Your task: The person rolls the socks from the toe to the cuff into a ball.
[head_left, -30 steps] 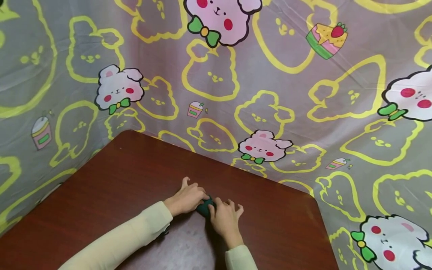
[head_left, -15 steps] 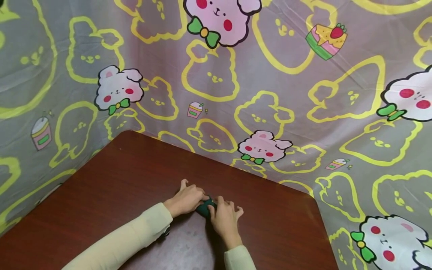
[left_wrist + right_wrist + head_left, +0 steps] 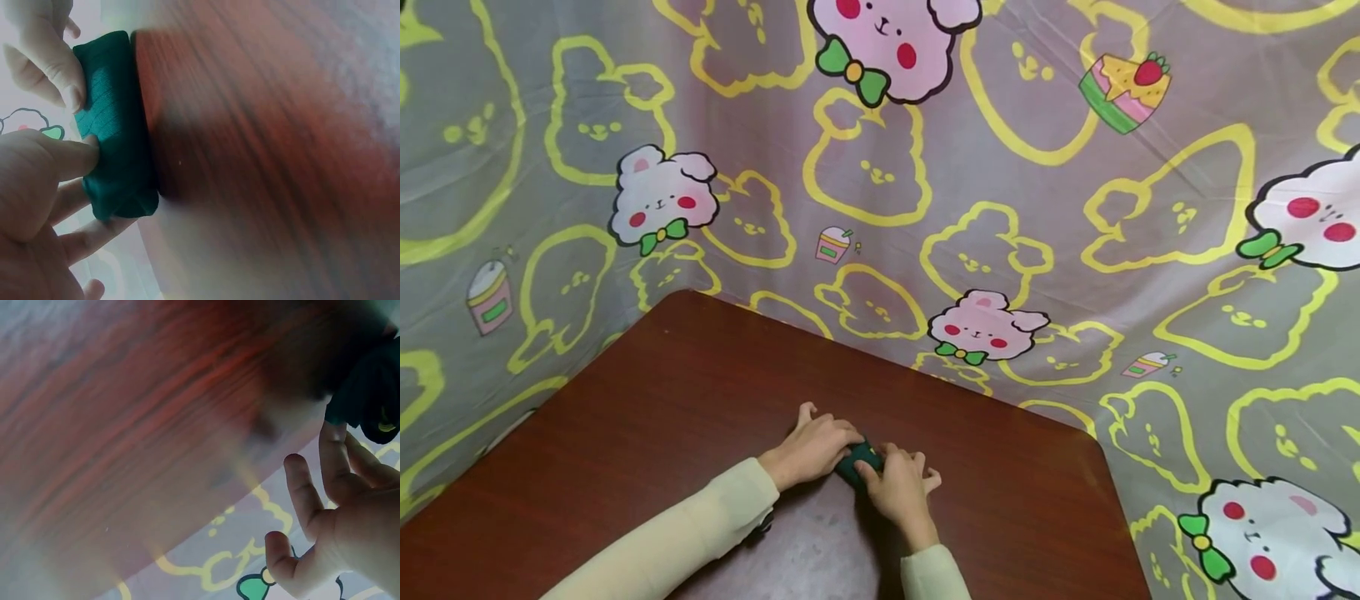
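Note:
A dark green cloth (image 3: 858, 463), rolled into a short thick bundle, lies on the brown table between both hands. My left hand (image 3: 814, 447) pinches its left end; in the left wrist view the left thumb (image 3: 78, 157) presses on the roll (image 3: 119, 134) and fingers reach under its lower end. My right hand (image 3: 900, 492) holds the other end between thumb and fingers, its outer fingers spread away from the cloth. A small yellow mark shows on the cloth near the right fingers. In the right wrist view only the roll's end (image 3: 365, 400) appears, above the fingertips.
The glossy brown table (image 3: 722, 367) has a rounded far corner. Behind it hangs a grey curtain (image 3: 880, 250) with yellow outlines and cartoon bunnies. Pale sleeves (image 3: 700, 525) cover both forearms.
Both hands keep their hold, shifting slightly. The right fingers have come down a little toward the near side, and more of the cloth with its yellow mark shows between the hands.

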`<state>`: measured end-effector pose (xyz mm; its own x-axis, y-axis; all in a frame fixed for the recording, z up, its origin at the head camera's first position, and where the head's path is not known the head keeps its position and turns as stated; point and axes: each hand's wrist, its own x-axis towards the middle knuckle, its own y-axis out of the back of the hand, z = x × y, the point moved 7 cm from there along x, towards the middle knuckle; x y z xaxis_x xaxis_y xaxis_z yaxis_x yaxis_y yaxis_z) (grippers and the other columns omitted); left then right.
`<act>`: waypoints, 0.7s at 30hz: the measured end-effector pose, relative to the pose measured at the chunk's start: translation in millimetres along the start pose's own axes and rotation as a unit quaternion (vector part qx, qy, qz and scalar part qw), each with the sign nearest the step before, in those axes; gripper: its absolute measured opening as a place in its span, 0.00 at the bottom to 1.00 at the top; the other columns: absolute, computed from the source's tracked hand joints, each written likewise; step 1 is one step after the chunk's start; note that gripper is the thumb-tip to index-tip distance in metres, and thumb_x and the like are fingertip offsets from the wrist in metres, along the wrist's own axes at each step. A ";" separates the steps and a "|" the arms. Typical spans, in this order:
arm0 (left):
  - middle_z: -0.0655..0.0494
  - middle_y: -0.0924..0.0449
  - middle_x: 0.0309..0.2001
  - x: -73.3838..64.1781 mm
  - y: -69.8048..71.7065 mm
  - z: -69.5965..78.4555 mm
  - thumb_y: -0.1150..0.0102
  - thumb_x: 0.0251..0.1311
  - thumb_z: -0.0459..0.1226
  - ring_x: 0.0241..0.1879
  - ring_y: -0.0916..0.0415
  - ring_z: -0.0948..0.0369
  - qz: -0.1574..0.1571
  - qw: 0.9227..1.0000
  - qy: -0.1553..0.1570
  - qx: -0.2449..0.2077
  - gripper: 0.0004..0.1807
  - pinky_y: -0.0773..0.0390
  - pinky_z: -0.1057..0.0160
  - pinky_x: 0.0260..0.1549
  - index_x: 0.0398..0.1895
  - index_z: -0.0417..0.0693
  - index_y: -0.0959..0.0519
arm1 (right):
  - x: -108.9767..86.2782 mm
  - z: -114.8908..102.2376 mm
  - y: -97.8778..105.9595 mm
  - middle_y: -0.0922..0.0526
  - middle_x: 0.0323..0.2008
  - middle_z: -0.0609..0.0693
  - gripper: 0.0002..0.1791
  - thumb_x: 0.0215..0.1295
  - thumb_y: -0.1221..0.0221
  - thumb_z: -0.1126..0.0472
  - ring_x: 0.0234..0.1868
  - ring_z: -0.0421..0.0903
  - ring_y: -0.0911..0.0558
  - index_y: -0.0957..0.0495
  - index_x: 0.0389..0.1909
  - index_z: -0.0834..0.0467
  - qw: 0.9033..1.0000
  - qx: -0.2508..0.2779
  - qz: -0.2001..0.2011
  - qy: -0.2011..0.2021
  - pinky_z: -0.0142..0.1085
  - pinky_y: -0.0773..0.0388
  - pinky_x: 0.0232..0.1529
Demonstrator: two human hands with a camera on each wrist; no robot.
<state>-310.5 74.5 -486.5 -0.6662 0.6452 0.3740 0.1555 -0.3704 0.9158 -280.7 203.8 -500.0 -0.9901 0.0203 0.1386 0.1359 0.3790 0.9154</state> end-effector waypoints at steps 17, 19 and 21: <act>0.62 0.33 0.30 -8.5 14.9 -19.3 0.33 0.45 0.51 0.30 0.35 0.61 0.084 0.993 0.082 -0.022 0.16 0.37 0.60 0.27 0.28 0.56 0.28 | 0.1 -9.2 3.5 0.25 0.35 0.46 0.23 0.47 0.37 0.40 0.39 0.50 0.35 0.21 0.37 0.53 0.996 0.074 0.014 -0.053 0.60 0.56 0.40; 0.64 0.33 0.26 -7.9 16.7 -21.4 0.33 0.46 0.50 0.26 0.34 0.63 0.090 0.990 0.102 -0.046 0.14 0.35 0.62 0.24 0.26 0.57 0.27 | 0.7 -12.7 9.7 0.26 0.35 0.46 0.23 0.47 0.37 0.41 0.39 0.50 0.35 0.23 0.37 0.53 0.996 0.061 0.055 -0.047 0.59 0.56 0.41; 0.67 0.31 0.23 -6.4 16.4 -24.5 0.34 0.48 0.48 0.22 0.32 0.67 0.086 0.983 0.129 -0.102 0.11 0.32 0.65 0.22 0.24 0.56 0.26 | 0.6 -17.6 16.7 0.28 0.34 0.46 0.23 0.46 0.36 0.42 0.39 0.49 0.35 0.25 0.38 0.52 0.993 0.044 0.104 -0.031 0.57 0.54 0.42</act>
<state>-321.6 47.9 -477.4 -0.8098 0.3808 0.4464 0.1499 -0.6013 0.7848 -278.4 193.9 -478.0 -0.9413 0.1621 0.2962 0.3377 0.4396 0.8323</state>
